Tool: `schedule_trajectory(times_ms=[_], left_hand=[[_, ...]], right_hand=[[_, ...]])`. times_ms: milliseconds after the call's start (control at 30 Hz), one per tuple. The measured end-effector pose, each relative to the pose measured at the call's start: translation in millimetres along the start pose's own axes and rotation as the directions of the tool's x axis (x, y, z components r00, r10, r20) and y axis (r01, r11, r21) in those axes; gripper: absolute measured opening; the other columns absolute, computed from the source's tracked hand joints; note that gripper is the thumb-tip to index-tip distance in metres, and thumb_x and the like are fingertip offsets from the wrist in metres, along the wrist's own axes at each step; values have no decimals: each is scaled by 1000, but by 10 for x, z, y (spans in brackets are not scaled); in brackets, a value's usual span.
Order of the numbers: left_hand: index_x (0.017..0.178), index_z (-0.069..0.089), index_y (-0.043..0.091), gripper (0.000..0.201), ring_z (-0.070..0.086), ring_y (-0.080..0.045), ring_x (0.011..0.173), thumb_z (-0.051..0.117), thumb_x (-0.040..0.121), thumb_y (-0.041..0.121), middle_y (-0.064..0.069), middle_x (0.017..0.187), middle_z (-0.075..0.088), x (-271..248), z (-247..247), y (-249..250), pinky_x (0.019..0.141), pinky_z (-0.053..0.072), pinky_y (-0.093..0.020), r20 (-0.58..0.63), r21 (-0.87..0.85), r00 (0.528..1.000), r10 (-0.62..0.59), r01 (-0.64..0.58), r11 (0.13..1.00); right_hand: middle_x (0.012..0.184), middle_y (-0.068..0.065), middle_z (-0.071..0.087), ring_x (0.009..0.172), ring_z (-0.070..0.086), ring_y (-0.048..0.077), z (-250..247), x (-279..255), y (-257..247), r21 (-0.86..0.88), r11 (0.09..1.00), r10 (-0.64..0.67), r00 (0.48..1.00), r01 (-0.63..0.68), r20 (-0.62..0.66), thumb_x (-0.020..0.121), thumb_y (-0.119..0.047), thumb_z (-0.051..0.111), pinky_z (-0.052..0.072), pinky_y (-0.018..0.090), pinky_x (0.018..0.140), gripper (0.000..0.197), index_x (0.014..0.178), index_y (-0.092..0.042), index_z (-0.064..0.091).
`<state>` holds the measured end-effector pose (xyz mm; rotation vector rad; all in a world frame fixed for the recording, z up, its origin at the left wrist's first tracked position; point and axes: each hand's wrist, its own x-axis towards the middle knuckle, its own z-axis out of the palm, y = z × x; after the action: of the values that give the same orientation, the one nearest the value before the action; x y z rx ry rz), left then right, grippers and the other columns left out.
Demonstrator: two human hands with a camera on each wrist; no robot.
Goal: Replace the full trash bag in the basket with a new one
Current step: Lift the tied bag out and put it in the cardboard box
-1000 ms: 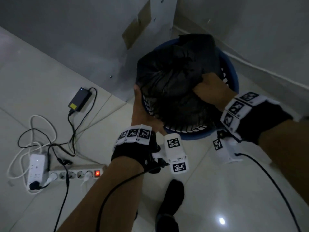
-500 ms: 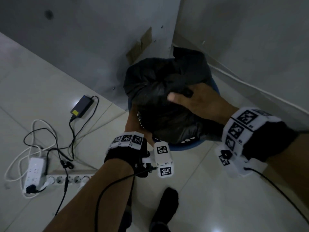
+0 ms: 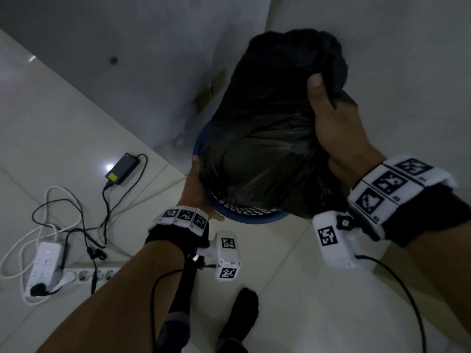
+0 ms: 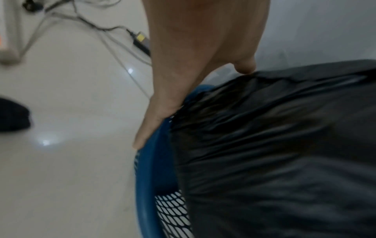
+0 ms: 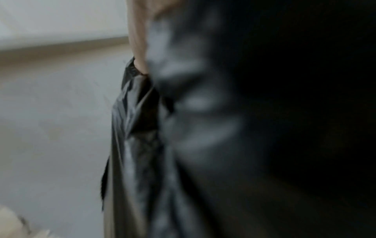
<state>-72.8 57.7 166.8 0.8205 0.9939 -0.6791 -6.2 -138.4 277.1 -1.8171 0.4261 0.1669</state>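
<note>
A full black trash bag [image 3: 265, 138] stands half out of the blue mesh basket [image 3: 254, 218] in the corner of the room. My right hand [image 3: 328, 103] grips the gathered top of the bag, thumb up, well above the rim. The right wrist view is blurred and shows only bag plastic [image 5: 140, 145] and a bit of finger [image 5: 137, 40]. My left hand [image 3: 197, 186] lies against the basket's left rim with fairly straight fingers. In the left wrist view its thumb [image 4: 146, 130] rests along the blue rim [image 4: 150, 173] and a fingertip touches the bag [image 4: 274, 145].
On the tiled floor to the left lie a black power adapter [image 3: 122, 168], a white power strip [image 3: 43, 266], a socket strip [image 3: 88, 273] and tangled cables. Grey walls meet right behind the basket. My feet in dark socks [image 3: 239, 319] stand just in front of it.
My right hand has taken hold of the bag's top and pulled it upward, so the bag has risen out of the basket. The left hand has stayed on the rim.
</note>
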Motion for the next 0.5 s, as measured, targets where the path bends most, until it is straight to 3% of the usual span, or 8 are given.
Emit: schedule_trajectory(times_ms=[133,233,333,433,500], left_hand=[[144,42,20,79,42,-34,130,38,86,73,-8,147,44,-475,45,160,92,36,-49,-74,143,996,50,-39,989],[142,44,16,79,45,-34,129,41,86,71,-10,143,47,-958,158,283,107,33,-52,-36,216,995,90,-80,973],[139,47,14,76,49,-38,124,40,88,69,-11,130,55,-1738,357,417,107,35,-53,22,240,993,117,-119,963],[140,43,26,68,51,-41,122,41,87,68,-7,127,53,-2580,462,482,105,38,-57,99,282,980,173,-194,939],[139,44,34,65,55,-40,117,46,84,69,-2,135,52,-3147,524,511,99,44,-59,135,282,961,239,-269,921]], right_hand=[[95,-11,70,77,65,-8,-126,-225,-524,37,999,-10,999,12,-34,90,-58,51,51,8,72,40,95,-22,69],[93,-8,71,84,67,1,-256,-518,-1015,29,999,-34,998,36,-53,89,-59,53,53,17,80,38,84,-24,68],[94,-10,68,91,65,6,-498,-928,-1607,22,999,-47,994,49,-100,86,-62,53,52,25,89,36,82,-28,66],[102,-8,67,96,65,11,-746,-1457,-2239,43,998,-51,997,54,-63,71,-75,54,52,32,95,49,89,-30,64],[101,-7,66,92,64,9,-886,-1849,-2657,58,995,-79,996,81,-33,71,-73,53,52,29,90,52,93,-27,63]])
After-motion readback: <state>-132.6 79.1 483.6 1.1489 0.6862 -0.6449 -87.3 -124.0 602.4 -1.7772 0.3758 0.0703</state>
